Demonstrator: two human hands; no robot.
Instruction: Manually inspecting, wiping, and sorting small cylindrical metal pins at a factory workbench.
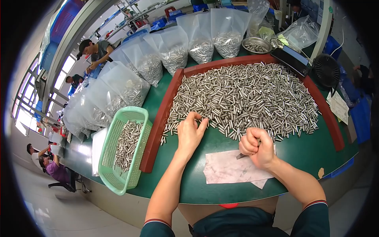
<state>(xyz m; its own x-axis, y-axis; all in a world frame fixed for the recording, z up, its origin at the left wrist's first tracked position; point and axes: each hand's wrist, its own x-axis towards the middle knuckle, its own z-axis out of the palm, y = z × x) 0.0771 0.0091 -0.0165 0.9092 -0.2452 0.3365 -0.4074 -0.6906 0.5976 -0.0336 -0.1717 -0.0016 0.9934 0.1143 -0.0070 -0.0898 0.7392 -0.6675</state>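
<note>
A wide heap of short, shiny metal pins covers the middle of the green table. At the near left edge of this heap is my left hand, its fingers curled and thumb tip close to the forefinger; whatever is between them is too small to make out. My right hand is closed in a fist above a smudged pale sheet. A dark, narrow tip shows below that fist, but the rest of the thing is hidden in it.
Dark red rails border the heap. Left of them, a green plastic basket holds more pins. Clear bags of pins line the far and left sides. A metal bowl and black fan stand at far right; co-workers sit beyond.
</note>
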